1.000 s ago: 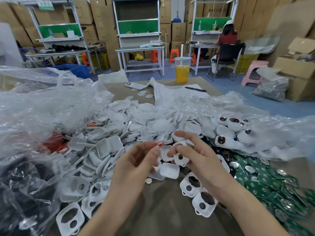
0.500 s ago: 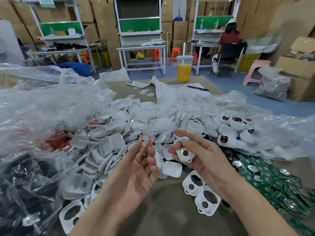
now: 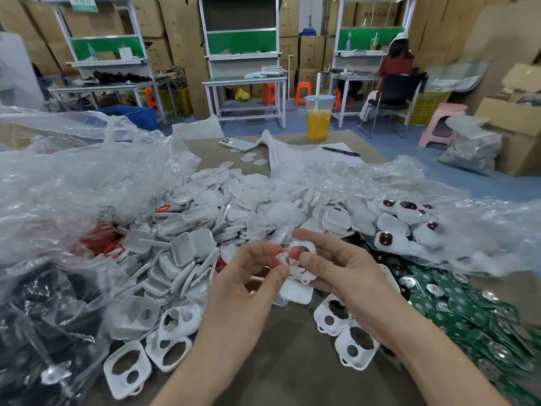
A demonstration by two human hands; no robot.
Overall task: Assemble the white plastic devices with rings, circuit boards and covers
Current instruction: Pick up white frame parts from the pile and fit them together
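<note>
Head view: the ring step is in hand. The left hand (image 3: 248,278) is pinching a red ring (image 3: 284,258) between thumb and forefinger, bringing it against a white shell (image 3: 304,263). The right hand (image 3: 339,269) is gripping that shell with curled fingers, above the table's middle. The ring is lying over the shell's larger opening, seemingly not yet seated. The next move is likely calling for lining it up with the rim and pressing it in evenly.

The clear bag (image 3: 73,186) on the left is showing red rings (image 3: 101,244) and, lower down, dark parts (image 3: 44,317). The right bag (image 3: 474,230) is holding finished devices (image 3: 390,238). Covers (image 3: 234,218), empty shells (image 3: 355,344) and green boards (image 3: 468,309) are lying loose. A cup (image 3: 318,112) is holding an orange drink.
</note>
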